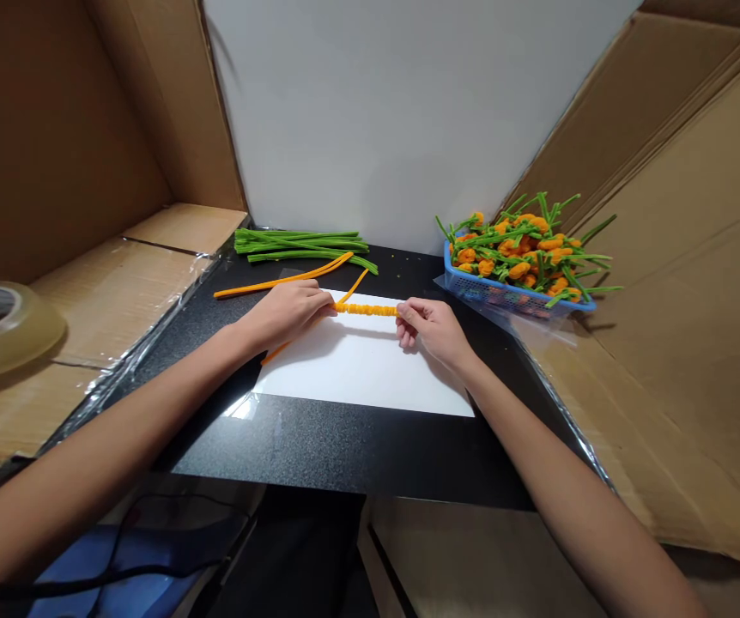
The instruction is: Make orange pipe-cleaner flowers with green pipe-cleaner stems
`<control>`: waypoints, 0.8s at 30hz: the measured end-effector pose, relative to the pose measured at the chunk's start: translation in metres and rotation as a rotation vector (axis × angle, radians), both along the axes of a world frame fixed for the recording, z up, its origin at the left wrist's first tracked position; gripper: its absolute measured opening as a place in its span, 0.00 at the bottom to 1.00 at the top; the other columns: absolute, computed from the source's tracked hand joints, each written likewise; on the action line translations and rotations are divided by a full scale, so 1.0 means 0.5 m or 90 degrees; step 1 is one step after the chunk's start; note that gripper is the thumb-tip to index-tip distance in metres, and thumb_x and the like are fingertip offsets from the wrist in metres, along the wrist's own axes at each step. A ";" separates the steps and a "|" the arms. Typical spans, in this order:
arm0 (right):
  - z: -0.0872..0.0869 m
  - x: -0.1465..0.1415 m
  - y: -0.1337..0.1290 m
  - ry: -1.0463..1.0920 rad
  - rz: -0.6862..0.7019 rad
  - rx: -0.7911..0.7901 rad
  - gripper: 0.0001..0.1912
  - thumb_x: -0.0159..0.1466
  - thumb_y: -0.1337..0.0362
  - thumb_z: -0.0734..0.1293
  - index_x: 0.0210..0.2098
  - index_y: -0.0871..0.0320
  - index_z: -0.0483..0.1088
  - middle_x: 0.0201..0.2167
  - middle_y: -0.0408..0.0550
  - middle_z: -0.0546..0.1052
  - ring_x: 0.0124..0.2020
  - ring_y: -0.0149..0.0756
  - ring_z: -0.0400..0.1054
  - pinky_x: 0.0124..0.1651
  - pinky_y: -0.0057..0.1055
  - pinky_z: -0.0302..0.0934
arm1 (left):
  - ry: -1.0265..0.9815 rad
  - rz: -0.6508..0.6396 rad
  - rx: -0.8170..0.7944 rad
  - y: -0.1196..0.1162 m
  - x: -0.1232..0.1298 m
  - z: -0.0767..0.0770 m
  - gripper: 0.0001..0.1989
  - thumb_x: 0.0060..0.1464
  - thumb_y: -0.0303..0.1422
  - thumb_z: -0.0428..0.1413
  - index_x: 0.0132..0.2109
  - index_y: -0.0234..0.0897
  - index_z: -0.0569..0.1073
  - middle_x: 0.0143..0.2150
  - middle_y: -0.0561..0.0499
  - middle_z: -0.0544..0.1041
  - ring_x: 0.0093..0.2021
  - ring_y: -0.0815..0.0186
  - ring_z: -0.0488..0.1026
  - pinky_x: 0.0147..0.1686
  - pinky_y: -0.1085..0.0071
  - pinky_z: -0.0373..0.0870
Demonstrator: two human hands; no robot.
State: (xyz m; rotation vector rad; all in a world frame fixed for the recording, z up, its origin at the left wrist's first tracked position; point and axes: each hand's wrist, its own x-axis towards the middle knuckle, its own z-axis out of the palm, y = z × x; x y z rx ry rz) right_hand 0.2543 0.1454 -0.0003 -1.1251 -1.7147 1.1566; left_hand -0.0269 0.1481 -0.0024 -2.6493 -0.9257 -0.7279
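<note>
Between my two hands an orange pipe cleaner coil (368, 310) stretches level just above a white sheet of paper (370, 369). My left hand (299, 311) pinches its left end, and my right hand (427, 326) grips the right end between thumb and fingers. A loose straight orange end sticks up beside my left fingers, and another orange length shows below that hand. Just behind my left hand lie orange pipe cleaners (280, 281) on the black table. The insides of my left fingers are partly hidden.
Green pipe cleaners (299, 245) lie in a bundle at the back. On the right stands a blue basket (512, 292) heaped with orange and green pipe cleaner pieces. A tape roll (39, 335) sits on cardboard at left. Cardboard walls flank the black table (318, 446).
</note>
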 end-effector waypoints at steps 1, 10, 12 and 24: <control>-0.002 0.000 0.000 -0.001 0.004 -0.017 0.26 0.60 0.42 0.69 0.24 0.60 0.69 0.17 0.45 0.73 0.15 0.28 0.67 0.18 0.23 0.60 | 0.007 0.003 0.004 0.000 0.000 0.000 0.16 0.68 0.35 0.49 0.37 0.33 0.77 0.30 0.47 0.77 0.31 0.64 0.72 0.31 0.70 0.64; 0.003 -0.002 -0.008 0.039 0.024 -0.192 0.21 0.64 0.51 0.68 0.22 0.60 0.66 0.13 0.41 0.67 0.10 0.20 0.52 0.14 0.21 0.44 | 0.105 0.052 0.060 -0.016 0.007 0.017 0.15 0.67 0.34 0.50 0.36 0.35 0.79 0.30 0.47 0.80 0.33 0.63 0.73 0.34 0.68 0.65; 0.006 -0.001 -0.007 0.037 0.023 -0.212 0.20 0.65 0.53 0.66 0.22 0.60 0.66 0.14 0.42 0.67 0.11 0.21 0.53 0.15 0.21 0.44 | 0.096 0.063 0.042 -0.018 0.012 0.017 0.15 0.67 0.34 0.50 0.36 0.35 0.79 0.30 0.47 0.80 0.33 0.63 0.73 0.34 0.69 0.65; 0.013 0.006 -0.010 -0.375 0.054 0.273 0.14 0.67 0.59 0.64 0.26 0.58 0.67 0.21 0.41 0.68 0.23 0.29 0.58 0.30 0.29 0.49 | 0.081 0.101 -0.056 -0.009 0.010 0.005 0.14 0.66 0.31 0.49 0.38 0.33 0.78 0.32 0.45 0.79 0.34 0.60 0.73 0.31 0.67 0.64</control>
